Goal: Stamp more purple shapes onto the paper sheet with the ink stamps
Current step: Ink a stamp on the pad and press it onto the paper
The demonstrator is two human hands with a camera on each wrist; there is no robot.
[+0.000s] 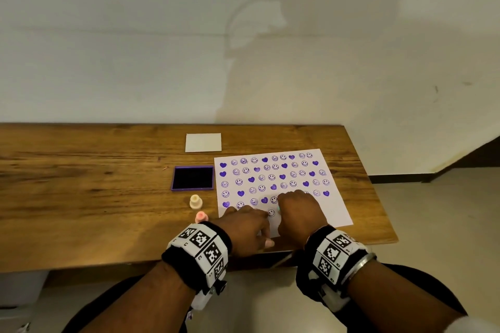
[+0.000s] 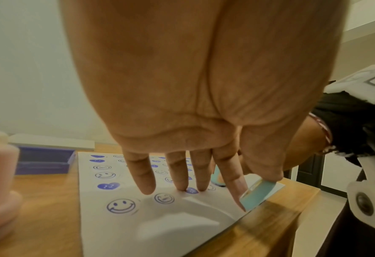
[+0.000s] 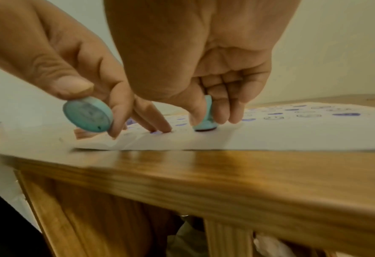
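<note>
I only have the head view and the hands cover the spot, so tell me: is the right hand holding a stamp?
Observer: Yes. The right wrist view shows the right hand gripping a teal stamp, base down on the paper.
Operator: And the left hand?
Observer: The left hand pinches a teal disc, likely the cap, between thumb and forefinger, while other fingers press the paper.

My head camera looks forward and down over the table (image 1: 81,197), taking in its near edge and the wall behind. The left wrist camera sits close under my palm, facing the far edge. The right one peers low from below the near edge. All three share the paper sheet (image 1: 335,197).
</note>
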